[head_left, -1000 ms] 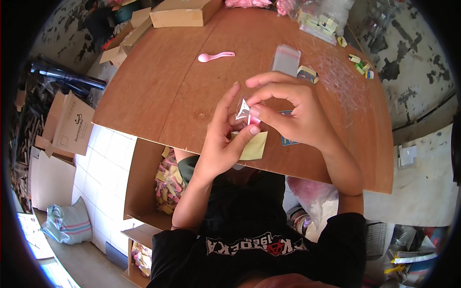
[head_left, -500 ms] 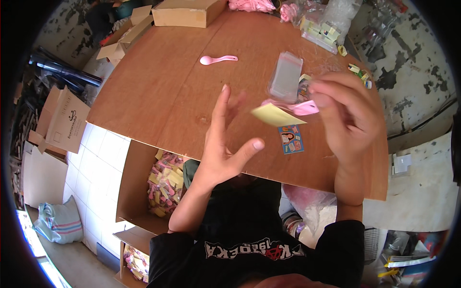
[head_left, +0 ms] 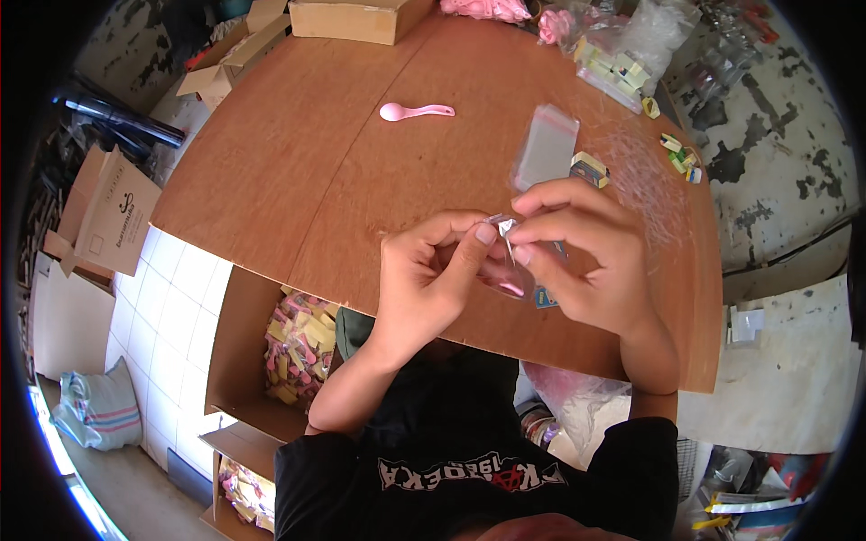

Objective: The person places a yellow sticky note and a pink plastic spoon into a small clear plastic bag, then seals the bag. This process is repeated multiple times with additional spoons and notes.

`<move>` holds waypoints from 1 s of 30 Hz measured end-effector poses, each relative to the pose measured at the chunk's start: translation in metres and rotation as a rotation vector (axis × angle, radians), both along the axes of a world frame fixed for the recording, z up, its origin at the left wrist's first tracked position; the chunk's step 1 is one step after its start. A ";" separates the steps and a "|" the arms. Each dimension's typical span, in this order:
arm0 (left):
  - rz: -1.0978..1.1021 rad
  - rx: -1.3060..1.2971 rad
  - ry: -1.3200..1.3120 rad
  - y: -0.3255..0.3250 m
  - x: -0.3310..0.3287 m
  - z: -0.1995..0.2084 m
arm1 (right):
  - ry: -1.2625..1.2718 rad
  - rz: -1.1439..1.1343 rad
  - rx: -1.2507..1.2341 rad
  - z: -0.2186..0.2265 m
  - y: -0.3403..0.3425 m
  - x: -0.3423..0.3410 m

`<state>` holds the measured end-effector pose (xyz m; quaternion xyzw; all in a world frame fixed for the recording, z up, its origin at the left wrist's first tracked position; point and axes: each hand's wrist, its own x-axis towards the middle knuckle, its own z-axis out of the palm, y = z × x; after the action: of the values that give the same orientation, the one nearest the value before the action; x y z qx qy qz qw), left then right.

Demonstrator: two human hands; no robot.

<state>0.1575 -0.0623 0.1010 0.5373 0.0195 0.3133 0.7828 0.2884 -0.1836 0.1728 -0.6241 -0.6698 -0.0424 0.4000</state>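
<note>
Both hands meet over the near part of the brown table. My left hand [head_left: 431, 270] pinches a clear plastic bag [head_left: 505, 281], inside which something pink shows. My right hand [head_left: 586, 248] has its thumb and finger closed on the bag's upper end, where a small whitish piece shows. Most of the bag's contents are hidden by my fingers. A blue printed card [head_left: 545, 298] lies partly under the right hand. Beyond the hands a pink spoon [head_left: 415, 112] rests by itself, and a stack of clear bags [head_left: 547, 149] lies to its right.
A small dark-and-cream printed pack [head_left: 589, 169] sits by the stack, with thin clear strips [head_left: 649, 185] scattered to its right. Below the table's left edge stands a carton [head_left: 236, 347] of pink and yellow packets. Another cardboard box [head_left: 352, 20] stands at the far edge.
The right hand, which held a yellow card and a pink item, has moved left and nearer. My left hand has gone from open to pinching the clear bag. The view has shifted slightly.
</note>
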 end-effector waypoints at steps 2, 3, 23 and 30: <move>0.016 0.031 0.020 0.001 -0.001 0.003 | 0.045 -0.018 -0.030 -0.005 0.000 -0.004; 0.031 0.066 0.036 0.002 0.000 0.004 | 0.034 -0.041 -0.029 -0.007 0.000 -0.004; 0.070 0.733 0.106 -0.005 0.010 0.035 | -0.665 -0.264 0.249 -0.012 -0.015 0.013; 0.064 0.716 0.140 -0.014 0.002 0.037 | -0.204 -0.219 0.334 -0.005 -0.016 0.010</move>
<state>0.1600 -0.0762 0.1382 0.7964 -0.0210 0.2871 0.5318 0.2982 -0.1997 0.1681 -0.6105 -0.6188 -0.2587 0.4213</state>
